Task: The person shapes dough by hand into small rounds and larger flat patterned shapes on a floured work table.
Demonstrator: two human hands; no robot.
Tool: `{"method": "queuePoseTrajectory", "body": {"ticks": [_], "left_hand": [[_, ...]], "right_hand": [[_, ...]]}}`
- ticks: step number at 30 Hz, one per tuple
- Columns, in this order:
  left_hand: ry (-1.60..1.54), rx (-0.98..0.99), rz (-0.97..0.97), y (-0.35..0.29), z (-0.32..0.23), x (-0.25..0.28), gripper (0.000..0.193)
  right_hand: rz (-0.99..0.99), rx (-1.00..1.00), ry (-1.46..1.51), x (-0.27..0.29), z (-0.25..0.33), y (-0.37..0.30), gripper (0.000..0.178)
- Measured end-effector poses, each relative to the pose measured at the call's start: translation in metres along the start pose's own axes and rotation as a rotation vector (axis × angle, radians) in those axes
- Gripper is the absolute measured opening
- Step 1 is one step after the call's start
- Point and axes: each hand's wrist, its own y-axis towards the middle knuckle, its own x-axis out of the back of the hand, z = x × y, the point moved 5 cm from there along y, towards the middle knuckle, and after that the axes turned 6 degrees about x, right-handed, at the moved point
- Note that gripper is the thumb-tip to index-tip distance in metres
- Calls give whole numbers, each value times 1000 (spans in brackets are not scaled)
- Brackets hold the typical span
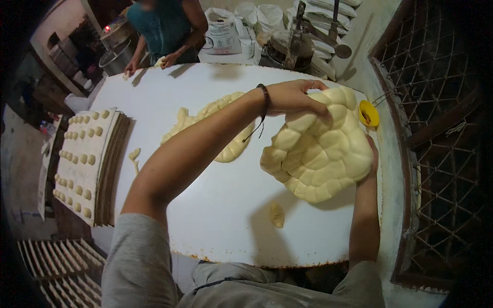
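A large pale slab of dough (323,146), its surface divided into many bulging segments, is held up above the right part of the white table. My left hand (300,100) grips its upper left edge, fingers partly behind the dough. On the slab's right edge, my right hand (372,154) holds it, mostly hidden behind it. Another segmented dough mass (231,146) lies on the table, partly covered by my left forearm. A small dough scrap (277,214) rests in the slab's shadow, and a thin dough strip (134,158) lies farther left.
At the left, a stack of boards (110,169) carries rows of dough balls. A person (167,36) handles dough at the far edge of the white table (215,226). Beside the right wall sits a yellow bowl (368,113). Sacks (223,33) and a dark machine (287,49) stand behind.
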Motion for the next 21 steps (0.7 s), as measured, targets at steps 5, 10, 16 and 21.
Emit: {"method": "queuePoseTrajectory", "body": {"ticks": [5,10,16,21], "left_hand": [[1035,121,-696,13,104,108,97],[73,201,-398,-211,274,-10,50],[-379,594,-851,-499,466,-178,36],[-444,735,-1076,-548,456,-209,33]], "right_hand": [[-402,-48,-1194,125,-52,92,60],[-137,-524,-1112,60,-194,-24,37],[266,-81,-1721,-7,-297,-160,74],[-236,-124,-1453,38,-314,-194,52]]}}
